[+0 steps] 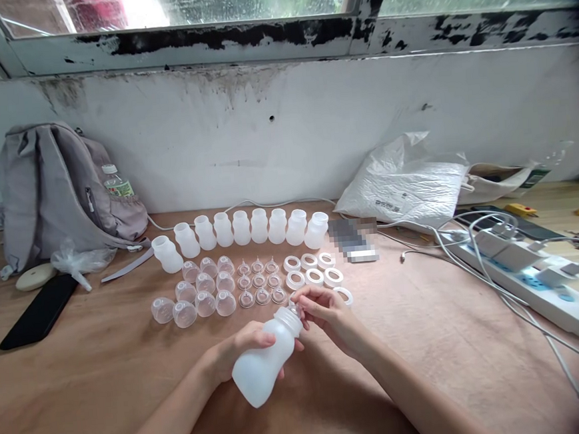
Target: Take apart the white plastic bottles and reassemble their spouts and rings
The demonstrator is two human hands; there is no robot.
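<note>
Slumping at ten o'clock: grey backpack (pixel 51 189), water bottle (pixel 116 184) sticking out; lying at nine: black phone (pixel 39 311); sprawling at three: white power strip (pixel 539 274); sagging at two: plastic bag (pixel 407 184).

Bare forearms; no sleeves, rings

Head view, forward-down, close over table (pixel 107 392), facing window wall.

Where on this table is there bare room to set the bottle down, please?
Bare wood lies near the front edge left of the left hand, below the domed caps, and between the right hand and the power strip. The rows of parts are crowded.
</note>
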